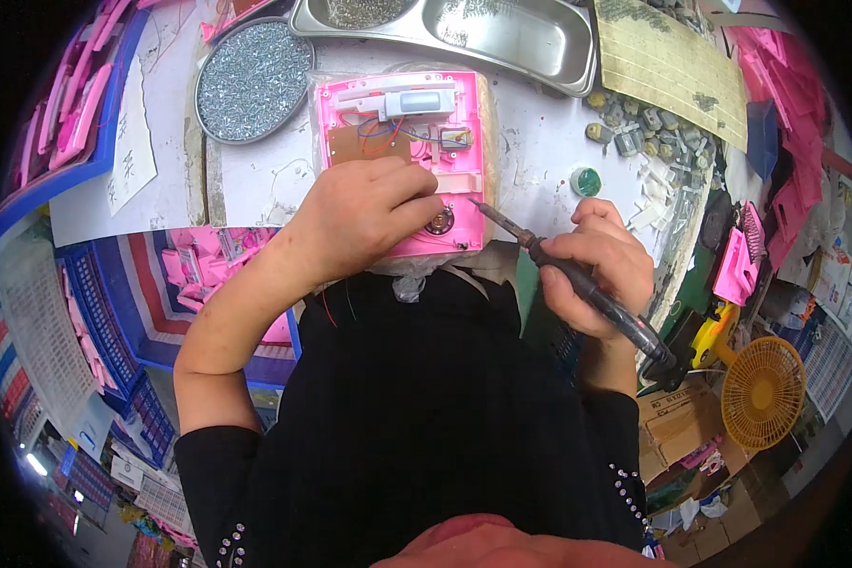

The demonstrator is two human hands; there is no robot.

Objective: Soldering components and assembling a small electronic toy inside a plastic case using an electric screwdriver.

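A pink plastic housing (407,248) lies open in front of me on a padded, plastic-wrapped support. Inside it are a brown circuit board (364,144), a pale grey box-shaped part (417,102), a small metal motor (455,139), thin red and blue wires, and a round dark metal part (439,221). My left hand (364,210) rests over the housing's left side, its fingers pinched together beside the round part; whatever they hold is hidden. In my right hand (601,265) is a soldering iron (627,324), its tip pointing up-left over the housing's right edge.
A round tray of small screws (256,80) and a metal compartment tray (516,43) stand at the back. To the right are a small green-filled pot (586,182), loose motors (631,137) and white pieces. Blue crates of pink parts stand left; a yellow fan (763,393) is lower right.
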